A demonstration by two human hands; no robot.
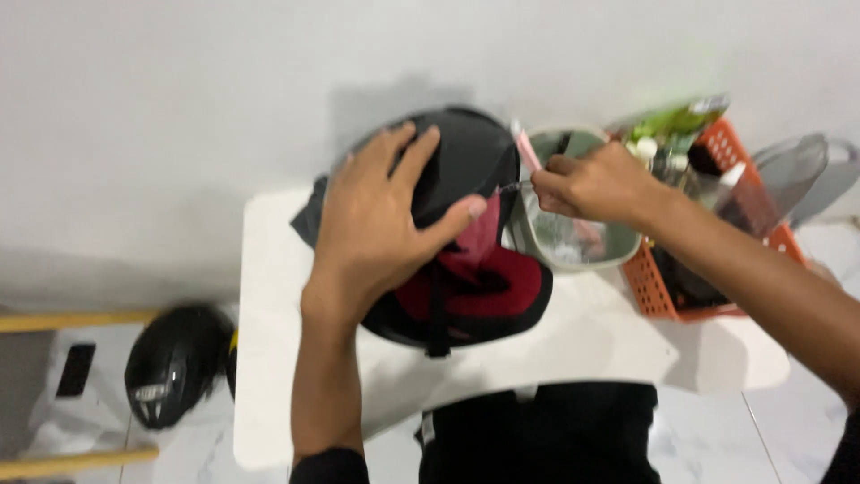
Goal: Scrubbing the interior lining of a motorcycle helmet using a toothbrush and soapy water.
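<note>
A black helmet point(466, 161) with red inner padding point(502, 287) lies on its side on a white table point(573, 350). My left hand point(385, 224) is spread flat over the helmet's shell, fingers apart, pressing on it. My right hand point(596, 184) pinches a thin metal tool point(515, 186) whose tip touches the helmet's edge next to my left thumb. Just behind the right hand stands a pale bowl point(573, 242) with a pink stick in it.
An orange plastic basket point(717, 224) with bottles and a green packet sits at the table's right. A clear visor point(793, 175) leans beyond it. A second black helmet point(175, 358) lies on the floor at the left, beside yellow bars point(72, 318).
</note>
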